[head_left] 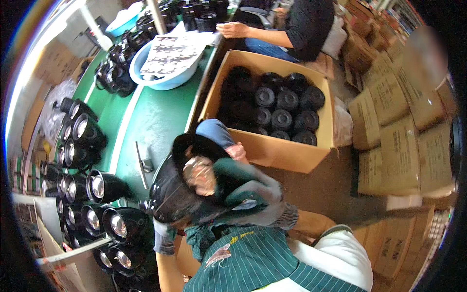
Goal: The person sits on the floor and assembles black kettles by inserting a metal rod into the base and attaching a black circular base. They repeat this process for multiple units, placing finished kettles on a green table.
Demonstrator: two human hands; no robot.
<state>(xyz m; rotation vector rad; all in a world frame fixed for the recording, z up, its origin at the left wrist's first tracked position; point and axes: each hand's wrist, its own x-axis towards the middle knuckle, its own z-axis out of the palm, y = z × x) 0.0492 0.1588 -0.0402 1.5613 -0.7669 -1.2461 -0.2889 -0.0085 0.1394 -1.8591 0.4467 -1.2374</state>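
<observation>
A glossy black lamp housing (pixel 168 194) is held tilted in front of my body, its wide mouth facing up and right and a shiny silver reflector (pixel 199 174) inside. My right hand (pixel 250 182), in a green and grey glove blurred by motion, grips it at the rim on the right. From below, my left hand (pixel 165 238) supports the same housing; only the grey cuff area shows, and the fingers are hidden behind the black body. Just left of the housing, a thin metal rod (pixel 141 165) lies on the green tabletop (pixel 160 114).
Several black lamp housings (pixel 117 225) stand along the table's left side. A blue basin (pixel 170 82) bearing printed sheets sits farther back. Beyond my right hand, an open carton (pixel 277 151) holds black round parts. A co-worker (pixel 311 29) sits behind it; stacked cartons (pixel 399 155) line the right.
</observation>
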